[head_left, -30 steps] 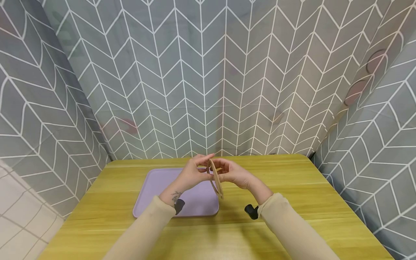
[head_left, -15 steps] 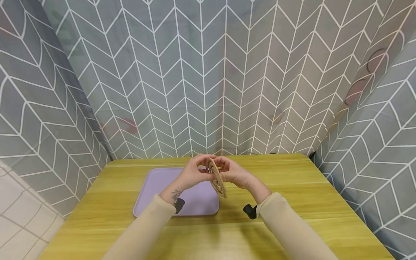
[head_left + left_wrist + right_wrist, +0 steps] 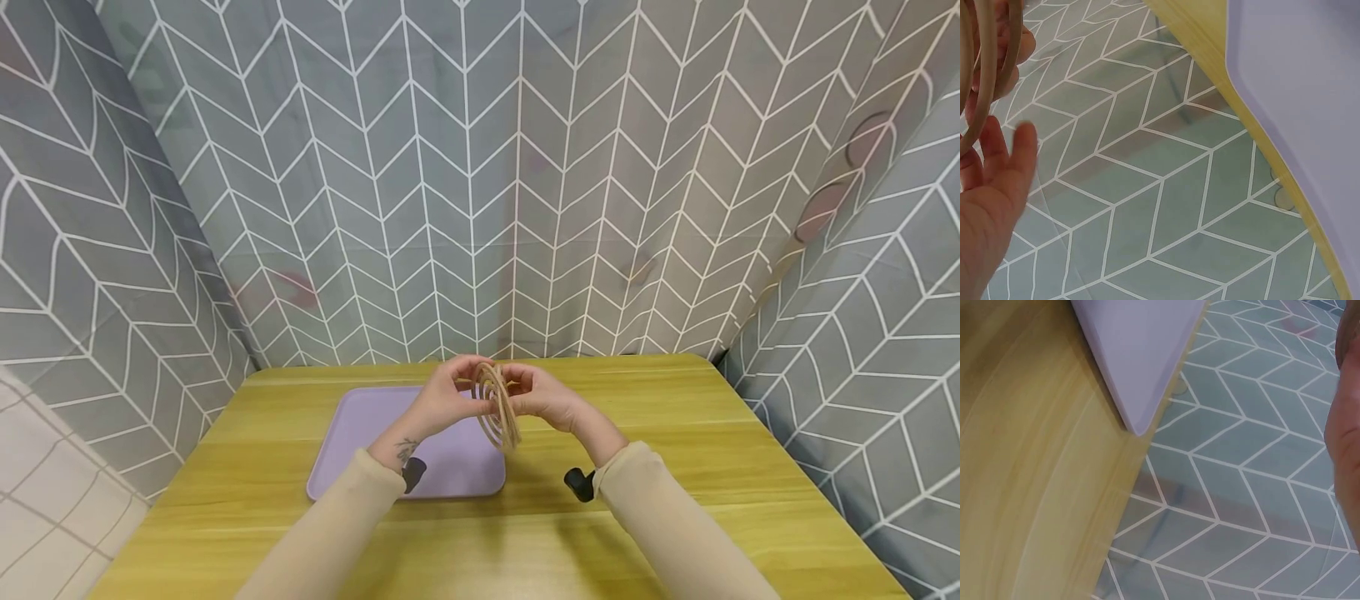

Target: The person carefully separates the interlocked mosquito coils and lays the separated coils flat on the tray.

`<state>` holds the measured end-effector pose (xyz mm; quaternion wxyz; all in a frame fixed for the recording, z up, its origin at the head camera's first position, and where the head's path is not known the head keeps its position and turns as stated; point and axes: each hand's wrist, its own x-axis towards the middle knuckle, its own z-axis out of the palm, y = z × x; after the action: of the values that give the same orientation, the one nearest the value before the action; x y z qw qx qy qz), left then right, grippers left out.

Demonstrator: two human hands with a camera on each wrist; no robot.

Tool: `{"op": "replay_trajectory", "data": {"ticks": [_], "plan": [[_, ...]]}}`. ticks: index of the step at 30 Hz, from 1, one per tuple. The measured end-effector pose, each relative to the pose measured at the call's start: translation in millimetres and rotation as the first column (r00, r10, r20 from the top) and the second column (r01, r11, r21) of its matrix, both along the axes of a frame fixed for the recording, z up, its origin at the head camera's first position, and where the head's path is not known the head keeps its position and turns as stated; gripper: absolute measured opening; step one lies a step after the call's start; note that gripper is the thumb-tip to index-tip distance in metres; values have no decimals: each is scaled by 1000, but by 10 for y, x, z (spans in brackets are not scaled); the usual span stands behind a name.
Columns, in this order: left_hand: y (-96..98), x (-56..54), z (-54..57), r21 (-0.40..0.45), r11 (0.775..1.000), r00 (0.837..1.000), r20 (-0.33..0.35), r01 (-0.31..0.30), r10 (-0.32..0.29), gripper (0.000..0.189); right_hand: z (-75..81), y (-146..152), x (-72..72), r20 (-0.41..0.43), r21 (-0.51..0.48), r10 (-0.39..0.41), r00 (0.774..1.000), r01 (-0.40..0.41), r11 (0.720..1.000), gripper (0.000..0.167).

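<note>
In the head view, a light-brown disc of concentric rings or a spiral (image 3: 492, 408), wood-like in look, is held up near the tray's right edge. Its coils stand partly fanned apart. My left hand (image 3: 450, 396) grips it from the left, thumb low and fingers at the top. From the right, my right hand (image 3: 547, 402) pinches the other side. The left wrist view shows several curved bands (image 3: 985, 69) of it beside the left fingers (image 3: 1022, 147). Only a strip of the right hand (image 3: 1346, 437) appears in the right wrist view, where the disc is barely visible or hidden.
A lilac rectangular tray (image 3: 360, 442) lies on the yellow wood-grain table (image 3: 637, 533), left of and below the hands. Grey curtains (image 3: 487, 183) with white chevrons stand behind the table and along both sides. Black devices (image 3: 581, 485) sit at both wrists.
The disc turned from nearly edge-on to show its face, and then its coils spread apart between the hands. Both hands stay in almost the same place; the tray has not moved.
</note>
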<state>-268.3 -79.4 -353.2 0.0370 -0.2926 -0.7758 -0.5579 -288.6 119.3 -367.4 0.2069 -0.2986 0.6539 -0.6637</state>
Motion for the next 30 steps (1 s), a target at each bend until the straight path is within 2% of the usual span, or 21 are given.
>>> {"op": "replay_trajectory", "data": {"ticks": [4,6,8,11,13,20,25,30], "plan": [[-16,-2,-3,-27,1000,1000,-3,2,-2,49,-3,22,-13,-74,10,-14,997,14,1000,58],[-20,41,47,-54,999,1000,-15,-9,8,43,0,30,-19,-112,29,-31,993,35,999,52],[-33,43,52,-72,997,1000,-25,-19,17,38,12,37,-23,-145,52,-53,988,62,997,42],[-48,40,56,-90,996,1000,-2,-19,19,33,21,59,-33,-162,71,-86,983,98,993,27],[-62,-8,7,-84,996,1000,26,-1,4,30,25,82,-35,-158,65,-101,982,112,992,21],[-71,-19,3,-69,997,994,102,45,-38,28,14,181,-67,-194,81,-100,976,117,990,21],[-108,-34,8,-97,995,994,108,31,-21,31,54,274,-82,-220,156,-106,970,143,977,9],[-163,-78,17,-90,996,992,124,8,3,25,128,365,-85,-260,236,-112,959,175,956,14]]}}
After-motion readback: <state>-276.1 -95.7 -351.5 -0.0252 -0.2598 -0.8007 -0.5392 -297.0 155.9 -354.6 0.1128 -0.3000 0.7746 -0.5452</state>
